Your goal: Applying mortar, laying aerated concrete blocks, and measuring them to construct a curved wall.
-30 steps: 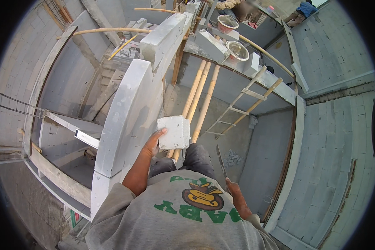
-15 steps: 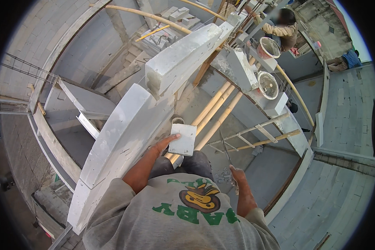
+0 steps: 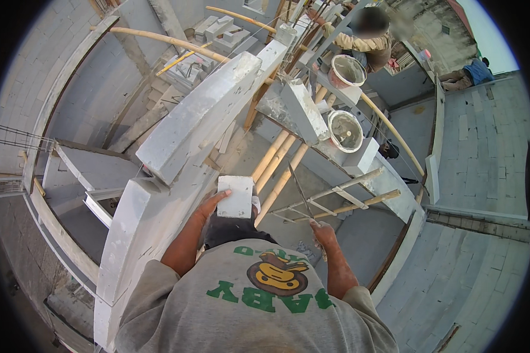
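My left hand (image 3: 211,206) grips a small white lightweight concrete block (image 3: 235,197) by its left edge, the thumb on its upper face and the other fingers hidden beneath. The block is held above my dark-clothed legs, apart from the wall. My right hand (image 3: 324,234) is closed round the lower end of a long, narrow-bladed tool, a machete or something like it (image 3: 300,189); its handle is mostly hidden in my fist. The blade points up and to the left, away from the block. To my left runs a white block wall (image 3: 136,215), with a gap between two top blocks.
Bamboo poles (image 3: 281,170) and a bamboo ladder (image 3: 341,197) span the drop before me. Two mortar buckets (image 3: 345,130) stand on the far ledge beside loose blocks (image 3: 305,110). A co-worker (image 3: 368,41) is behind them; another person (image 3: 474,73) is at the far right.
My view has shifted, so the buckets and wall sit further left. The concrete block has turned more upright in my left hand. My right hand still grips the blade.
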Tool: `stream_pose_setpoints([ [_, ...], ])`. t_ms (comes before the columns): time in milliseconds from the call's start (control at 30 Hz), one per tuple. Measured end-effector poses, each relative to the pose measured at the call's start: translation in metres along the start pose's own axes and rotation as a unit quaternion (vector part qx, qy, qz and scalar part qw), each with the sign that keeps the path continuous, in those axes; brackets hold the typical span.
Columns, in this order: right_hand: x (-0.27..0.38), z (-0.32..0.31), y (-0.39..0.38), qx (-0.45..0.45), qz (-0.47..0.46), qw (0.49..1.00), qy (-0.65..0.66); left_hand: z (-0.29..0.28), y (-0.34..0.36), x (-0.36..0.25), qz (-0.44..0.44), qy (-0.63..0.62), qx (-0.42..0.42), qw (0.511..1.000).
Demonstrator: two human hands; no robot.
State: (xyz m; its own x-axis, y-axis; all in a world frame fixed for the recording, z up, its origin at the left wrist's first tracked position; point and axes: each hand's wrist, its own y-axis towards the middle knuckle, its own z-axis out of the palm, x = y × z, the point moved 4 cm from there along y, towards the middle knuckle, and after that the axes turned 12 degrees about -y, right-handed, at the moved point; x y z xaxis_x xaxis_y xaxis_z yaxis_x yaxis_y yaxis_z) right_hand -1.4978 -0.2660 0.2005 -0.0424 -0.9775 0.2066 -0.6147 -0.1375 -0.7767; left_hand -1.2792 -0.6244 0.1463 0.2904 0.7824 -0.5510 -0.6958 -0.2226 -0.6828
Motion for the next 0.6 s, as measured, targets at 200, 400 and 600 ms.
stream_pose_setpoints([
  [200,0.008,-0.047,0.088,0.045,0.033,0.995,-0.087,0.033,0.084,-0.026,-0.019,-0.007,0.0,1.0],
  [400,0.064,-0.108,0.165,0.032,0.014,0.983,-0.181,0.087,0.123,-0.072,-0.025,0.059,-0.061,0.996],
  [600,0.143,-0.125,0.264,-0.062,-0.095,0.963,-0.245,0.094,0.155,-0.087,-0.048,0.009,-0.077,0.996],
])
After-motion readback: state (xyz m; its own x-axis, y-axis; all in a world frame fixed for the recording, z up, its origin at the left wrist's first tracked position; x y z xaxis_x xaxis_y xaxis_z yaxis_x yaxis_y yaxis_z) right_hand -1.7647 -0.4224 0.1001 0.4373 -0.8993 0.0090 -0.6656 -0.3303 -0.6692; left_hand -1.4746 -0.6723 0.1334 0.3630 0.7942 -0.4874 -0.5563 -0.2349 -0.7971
